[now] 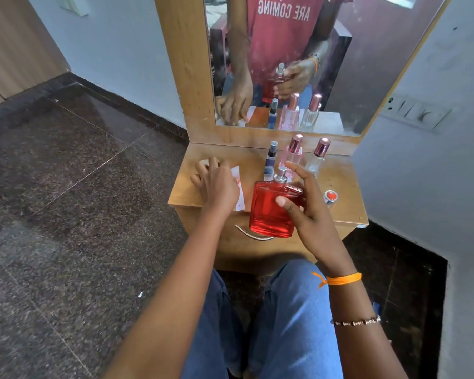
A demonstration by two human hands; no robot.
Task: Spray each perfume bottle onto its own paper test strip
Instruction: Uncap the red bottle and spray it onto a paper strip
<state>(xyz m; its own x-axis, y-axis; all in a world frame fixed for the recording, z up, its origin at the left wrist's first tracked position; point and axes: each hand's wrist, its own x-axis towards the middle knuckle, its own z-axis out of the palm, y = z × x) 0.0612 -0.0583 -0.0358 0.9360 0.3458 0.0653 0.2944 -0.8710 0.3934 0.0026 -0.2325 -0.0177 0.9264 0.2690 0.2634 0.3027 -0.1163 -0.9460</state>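
Four perfume bottles [271, 207], one held; one paper strip [238, 187].

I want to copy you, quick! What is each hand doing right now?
Left hand: open, fingers resting on the paper test strip on the dresser top.
Right hand: grips the red perfume bottle, cap off.

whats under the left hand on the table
A white paper strip lies on the wooden table under the left hand. Only its right edge shows; the hand covers the rest, so any further strips there cannot be seen.
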